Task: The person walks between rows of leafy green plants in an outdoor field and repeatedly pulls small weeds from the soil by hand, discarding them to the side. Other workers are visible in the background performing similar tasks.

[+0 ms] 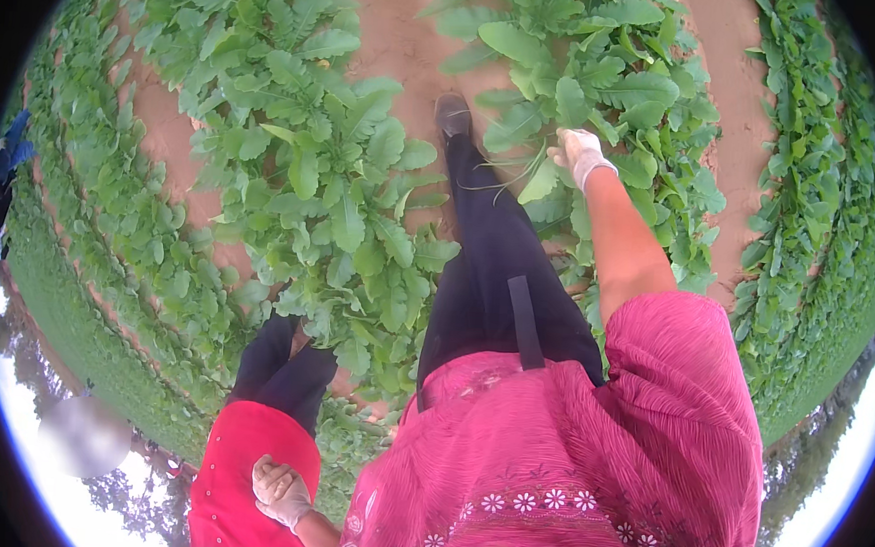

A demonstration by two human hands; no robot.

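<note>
My right hand (581,154), in a whitish glove, reaches out over the leafy crop row (624,84) right of my leg. Its fingers are closed, and thin, long grass blades (509,165) trail from them to the left, across my dark trouser leg. Broad green leaves lie around and under that hand. My left hand (282,490), gloved too, is raised at the lower left with its fingers curled in. Whatever it may hold is hidden. Behind it shows the red top of another person.
Close on my left stands a person in a red top (246,462) and dark trousers. A dense leafy row (343,183) runs left of my forward shoe (454,115), which rests on bare brown soil (397,30). More rows line both sides. A blue-clad figure (8,162) appears far left.
</note>
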